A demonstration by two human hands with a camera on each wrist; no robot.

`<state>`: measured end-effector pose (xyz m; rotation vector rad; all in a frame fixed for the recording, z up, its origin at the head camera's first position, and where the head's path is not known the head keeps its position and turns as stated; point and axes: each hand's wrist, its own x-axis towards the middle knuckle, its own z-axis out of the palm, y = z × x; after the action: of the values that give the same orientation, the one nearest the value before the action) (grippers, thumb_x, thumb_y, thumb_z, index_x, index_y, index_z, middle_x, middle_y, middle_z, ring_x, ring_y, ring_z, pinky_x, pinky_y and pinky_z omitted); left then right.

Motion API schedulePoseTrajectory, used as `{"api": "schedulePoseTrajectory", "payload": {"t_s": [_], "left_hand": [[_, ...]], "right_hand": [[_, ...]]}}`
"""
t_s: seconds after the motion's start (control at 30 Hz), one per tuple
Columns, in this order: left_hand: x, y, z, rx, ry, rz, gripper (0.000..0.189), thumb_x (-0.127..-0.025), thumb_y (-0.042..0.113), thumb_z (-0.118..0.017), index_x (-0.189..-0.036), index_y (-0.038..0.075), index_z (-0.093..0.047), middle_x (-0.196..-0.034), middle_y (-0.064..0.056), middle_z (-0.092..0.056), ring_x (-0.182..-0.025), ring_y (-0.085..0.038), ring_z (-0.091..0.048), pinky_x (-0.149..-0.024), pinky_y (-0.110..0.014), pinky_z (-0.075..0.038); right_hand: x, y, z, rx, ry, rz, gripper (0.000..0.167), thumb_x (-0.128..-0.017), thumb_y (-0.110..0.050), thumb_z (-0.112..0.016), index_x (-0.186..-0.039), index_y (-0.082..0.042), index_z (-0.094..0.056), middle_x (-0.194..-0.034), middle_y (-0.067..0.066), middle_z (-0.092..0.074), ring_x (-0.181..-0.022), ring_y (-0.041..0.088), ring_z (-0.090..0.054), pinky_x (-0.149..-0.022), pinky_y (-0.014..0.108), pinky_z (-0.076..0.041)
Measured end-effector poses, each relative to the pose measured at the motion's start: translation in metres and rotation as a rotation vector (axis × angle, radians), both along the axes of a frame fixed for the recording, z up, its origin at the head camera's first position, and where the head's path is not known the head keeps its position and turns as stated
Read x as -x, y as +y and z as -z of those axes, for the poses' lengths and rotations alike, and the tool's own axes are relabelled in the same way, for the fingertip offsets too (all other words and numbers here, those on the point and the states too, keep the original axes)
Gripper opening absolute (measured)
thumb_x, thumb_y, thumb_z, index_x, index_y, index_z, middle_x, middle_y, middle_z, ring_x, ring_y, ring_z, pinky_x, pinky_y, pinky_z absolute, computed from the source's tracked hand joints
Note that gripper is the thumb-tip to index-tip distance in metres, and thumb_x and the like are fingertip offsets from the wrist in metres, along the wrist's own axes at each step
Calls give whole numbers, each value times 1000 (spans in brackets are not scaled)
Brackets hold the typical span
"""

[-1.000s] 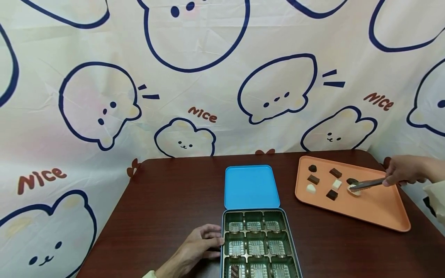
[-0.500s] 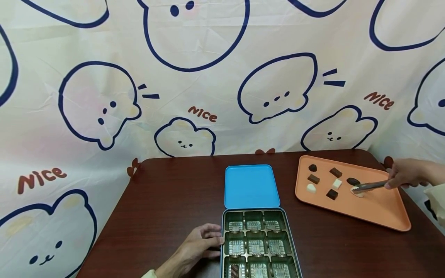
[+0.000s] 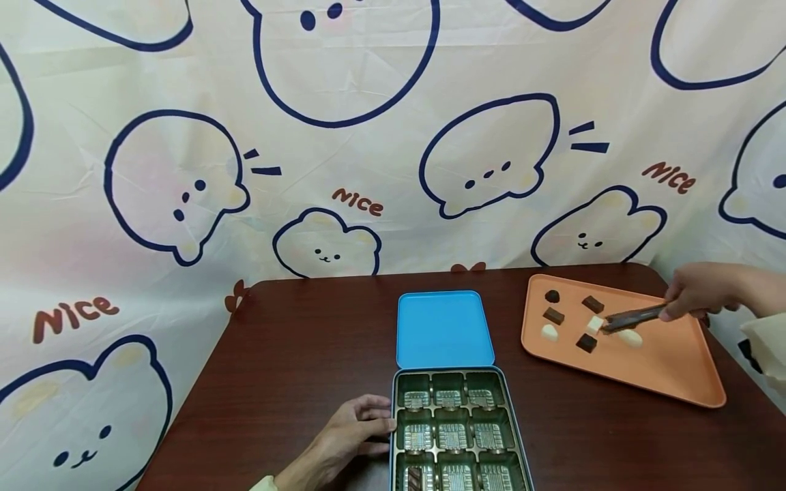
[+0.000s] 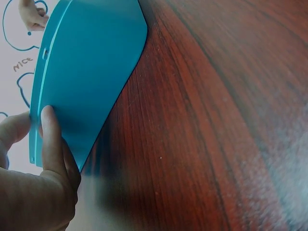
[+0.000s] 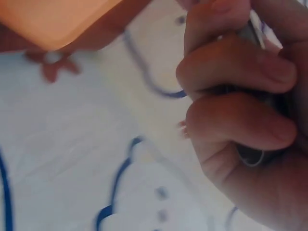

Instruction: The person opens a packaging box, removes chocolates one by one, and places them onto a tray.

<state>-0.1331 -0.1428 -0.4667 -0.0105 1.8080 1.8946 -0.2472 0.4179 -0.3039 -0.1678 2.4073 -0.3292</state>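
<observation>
My right hand (image 3: pixel 700 292) grips metal tongs (image 3: pixel 638 316), its fingers curled round the handle in the right wrist view. The tong tips are low over the orange tray (image 3: pixel 669 368), beside a white square chocolate (image 3: pixel 594 324) and a white oval chocolate (image 3: pixel 630 338). A dark oval chocolate is out of sight at the tongs; I cannot tell whether they pinch it. My left hand (image 3: pixel 346 433) rests its fairly straight fingers against the left side of the blue tin (image 4: pixel 91 82). A brown striped chocolate (image 3: pixel 414 479) lies in the tin's near-left compartment.
The tin's blue lid (image 3: pixel 443 329) lies folded back behind it. Several other chocolates, dark brown (image 3: pixel 587 343) and white (image 3: pixel 549 333), are spread over the tray's left part. Tin and tray sit on a dark wooden table (image 3: pixel 307 341) before a printed cloth (image 3: pixel 399 164).
The tongs have lifted away from the white oval chocolate and swung left and back, over the dark oval's place. The left hand and tin have stayed still.
</observation>
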Motion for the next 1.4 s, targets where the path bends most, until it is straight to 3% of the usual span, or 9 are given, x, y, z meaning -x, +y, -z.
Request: {"api": "schedulePoseTrajectory", "payload": {"t_s": [0.3, 0.53, 0.63, 0.77, 0.9, 1.1, 1.4], "left_hand": [[-1, 1, 0, 13, 3, -5, 50, -89, 5, -71, -132, -9, -48, -109, -12, -65, -85, -16, -66, -70, -31, -61], [-1, 1, 0, 11, 3, -7, 50, -90, 5, -70, -132, -9, -48, -109, -12, -65, -87, -16, -67, -71, -31, -62], [-1, 1, 0, 5, 3, -5, 50, -90, 5, -70, -132, -9, -48, -108, -12, -65, -87, -16, -66, -71, -31, -61], [-2, 1, -1, 0, 3, -4, 50, -89, 4, -70, -132, -10, -47, -109, -12, -65, -86, -16, -66, -71, -31, -61], [-2, 0, -1, 9, 5, -4, 51, -89, 5, -71, -132, -10, -47, -109, -13, -64, -87, -16, -66, -72, -31, -61], [-2, 0, -1, 17, 0, -3, 51, -90, 5, -71, -133, -9, -47, -110, -13, -64, -88, -16, -66, -72, -32, -61], [-1, 0, -1, -2, -5, -5, 50, -89, 4, -70, -132, -9, -47, -112, -13, -63, -87, -16, -65, -71, -31, -61]], "right_hand": [[-10, -98, -23, 104, 149, -275, 19, -90, -29, -73, -73, -22, -72, -57, -8, -55, -48, 4, -47, -48, 19, -40], [-31, -161, -30, 137, 224, -369, 23, -87, -28, -76, -66, -25, -69, -53, -12, -53, -45, 4, -44, -45, 19, -34], [-41, -181, -31, 139, 220, -380, 25, -87, -25, -76, -64, -25, -68, -49, -10, -51, -41, 5, -48, -44, 19, -39], [-51, -206, -29, 114, 244, -404, 17, -85, -27, -79, -69, -26, -73, -54, -11, -55, -42, 6, -49, -45, 22, -44], [-61, -227, -25, 118, 305, -479, 6, -82, -30, -82, -80, -26, -79, -64, -14, -61, -52, 2, -47, -48, 20, -37], [-75, -250, -16, 148, 332, -568, 20, -81, -34, -83, -94, -19, -81, -80, -14, -70, -67, -3, -60, -58, 19, -51], [-90, -274, -6, 145, 295, -619, 29, -79, -39, -83, -101, -20, -80, -98, -13, -73, -90, 3, -67, -72, 20, -57]]}}
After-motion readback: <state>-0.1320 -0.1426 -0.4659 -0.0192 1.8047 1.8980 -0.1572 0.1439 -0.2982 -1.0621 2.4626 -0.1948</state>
